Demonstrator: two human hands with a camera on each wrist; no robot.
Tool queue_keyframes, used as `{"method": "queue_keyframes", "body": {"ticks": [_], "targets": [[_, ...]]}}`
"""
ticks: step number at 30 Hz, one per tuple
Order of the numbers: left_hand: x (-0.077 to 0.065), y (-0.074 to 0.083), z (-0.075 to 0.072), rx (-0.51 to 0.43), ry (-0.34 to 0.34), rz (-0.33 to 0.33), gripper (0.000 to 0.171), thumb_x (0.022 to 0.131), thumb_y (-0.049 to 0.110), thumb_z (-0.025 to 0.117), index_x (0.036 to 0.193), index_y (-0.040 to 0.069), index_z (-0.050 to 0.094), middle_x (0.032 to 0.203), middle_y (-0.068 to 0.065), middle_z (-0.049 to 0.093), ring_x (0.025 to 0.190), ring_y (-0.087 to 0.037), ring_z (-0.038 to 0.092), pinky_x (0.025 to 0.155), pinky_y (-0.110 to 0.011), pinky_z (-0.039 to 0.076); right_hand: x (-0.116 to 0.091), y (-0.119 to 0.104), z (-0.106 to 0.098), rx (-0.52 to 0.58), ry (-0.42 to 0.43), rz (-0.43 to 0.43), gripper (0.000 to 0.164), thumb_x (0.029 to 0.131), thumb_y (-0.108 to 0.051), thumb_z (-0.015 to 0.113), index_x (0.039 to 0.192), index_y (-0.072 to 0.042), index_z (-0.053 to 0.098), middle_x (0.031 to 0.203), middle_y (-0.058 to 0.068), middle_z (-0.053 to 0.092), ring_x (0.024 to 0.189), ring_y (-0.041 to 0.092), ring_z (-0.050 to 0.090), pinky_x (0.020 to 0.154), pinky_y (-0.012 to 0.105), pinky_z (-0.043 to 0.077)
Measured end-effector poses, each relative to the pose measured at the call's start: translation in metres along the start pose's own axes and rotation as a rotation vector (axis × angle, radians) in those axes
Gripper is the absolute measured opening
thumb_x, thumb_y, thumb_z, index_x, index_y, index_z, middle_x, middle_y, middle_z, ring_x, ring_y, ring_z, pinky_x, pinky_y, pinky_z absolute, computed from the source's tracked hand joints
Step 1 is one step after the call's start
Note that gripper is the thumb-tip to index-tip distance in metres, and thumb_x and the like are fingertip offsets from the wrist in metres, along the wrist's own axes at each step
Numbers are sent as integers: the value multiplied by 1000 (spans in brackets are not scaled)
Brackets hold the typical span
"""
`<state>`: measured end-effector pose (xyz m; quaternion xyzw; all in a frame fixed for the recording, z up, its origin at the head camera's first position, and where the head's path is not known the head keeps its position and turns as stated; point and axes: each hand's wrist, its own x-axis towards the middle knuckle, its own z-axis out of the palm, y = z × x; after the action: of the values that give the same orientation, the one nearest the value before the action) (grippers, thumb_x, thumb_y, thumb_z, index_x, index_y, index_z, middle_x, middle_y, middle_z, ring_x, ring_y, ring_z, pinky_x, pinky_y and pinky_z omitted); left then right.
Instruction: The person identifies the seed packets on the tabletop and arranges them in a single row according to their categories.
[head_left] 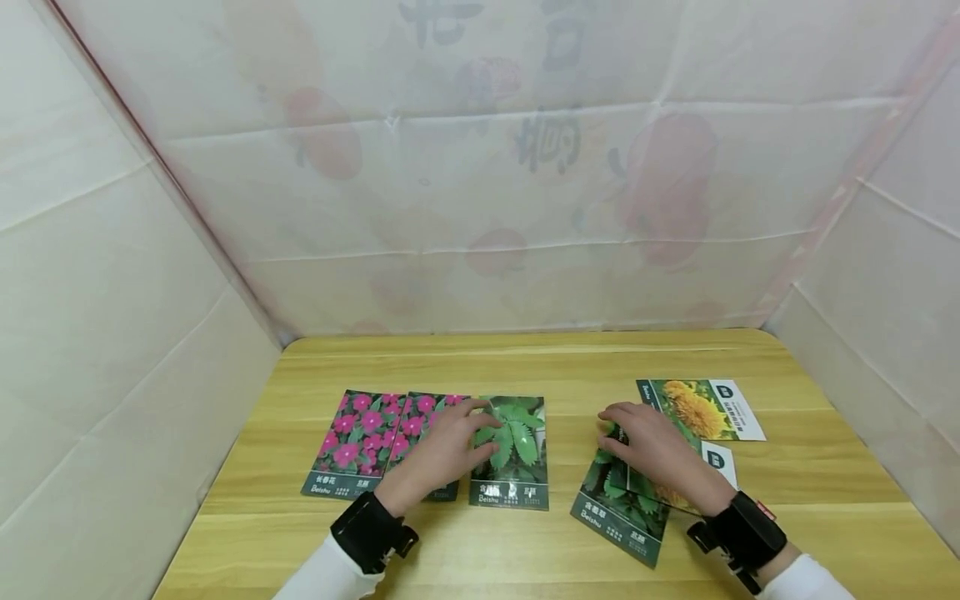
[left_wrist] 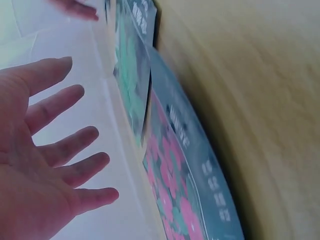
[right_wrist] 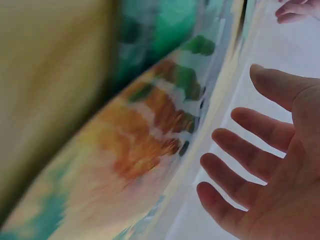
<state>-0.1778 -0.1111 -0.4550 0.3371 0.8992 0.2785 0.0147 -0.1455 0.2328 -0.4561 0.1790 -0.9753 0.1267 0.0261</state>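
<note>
My left hand (head_left: 442, 450), fingers spread and relaxed, is above a pink-flower seed packet (head_left: 408, 429) and the left edge of a green-leaf packet (head_left: 513, 454). In the left wrist view the palm of that hand (left_wrist: 40, 145) holds nothing. My right hand (head_left: 660, 446) hovers with loosely bent fingers over an overlapping group on the right. A tilted green-leaf packet (head_left: 618, 521) lies there partly under an orange-flower packet (head_left: 720, 458), which the hand largely hides. The right wrist view shows the right hand (right_wrist: 265, 155) bare and spread beside an orange-flower packet (right_wrist: 135, 130).
Another pink-flower packet (head_left: 348, 442) lies at the far left, edge against its neighbour. A second orange-flower packet (head_left: 697, 408) lies sideways at the back right. All are on a wooden table (head_left: 465, 362), with pale cloth walls (head_left: 450, 192) at its back and sides.
</note>
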Motion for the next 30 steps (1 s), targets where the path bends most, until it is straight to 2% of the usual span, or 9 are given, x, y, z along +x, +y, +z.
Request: {"method": "queue_keyframes", "body": {"ticks": [4, 12, 24, 26, 30], "targets": [[-1, -3, -6, -44, 53, -22, 28, 97, 19, 76, 122, 7, 74, 144, -24, 55, 130, -45, 54, 108, -62, 44, -7, 7, -2, -4, -41, 40, 56, 95, -34, 76, 140, -5, 62, 141, 21, 59, 130, 43, 55, 107, 58, 44], [-4, -10, -15, -51, 104, -71, 25, 97, 16, 75, 121, 7, 74, 145, -23, 54, 130, -43, 55, 100, -56, 52, -12, 15, -4, -42, -18, 56, 67, 89, -46, 81, 140, -5, 63, 137, 21, 61, 121, 44, 60, 96, 61, 51], [-8, -15, -17, -41, 137, -110, 25, 97, 17, 75, 121, 8, 75, 144, -20, 57, 131, -42, 55, 105, -58, 48, -18, 18, 0, -47, -97, 102, 90, 80, -61, 82, 148, -8, 54, 140, 22, 57, 121, 46, 58, 91, 64, 50], [-9, -16, -16, -43, 142, -113, 25, 97, 17, 75, 120, 8, 75, 144, -20, 57, 130, -42, 55, 104, -58, 49, -18, 18, 0, -54, -97, 103, 91, 79, -62, 82, 148, -8, 55, 136, 21, 59, 117, 43, 60, 85, 61, 52], [-9, -18, -16, -43, 146, -119, 26, 97, 18, 75, 121, 8, 75, 144, -20, 56, 128, -40, 56, 99, -55, 52, -18, 20, -1, -68, -52, 84, 84, 80, -53, 86, 145, -7, 57, 122, 14, 61, 97, 28, 62, 70, 41, 51]]}}
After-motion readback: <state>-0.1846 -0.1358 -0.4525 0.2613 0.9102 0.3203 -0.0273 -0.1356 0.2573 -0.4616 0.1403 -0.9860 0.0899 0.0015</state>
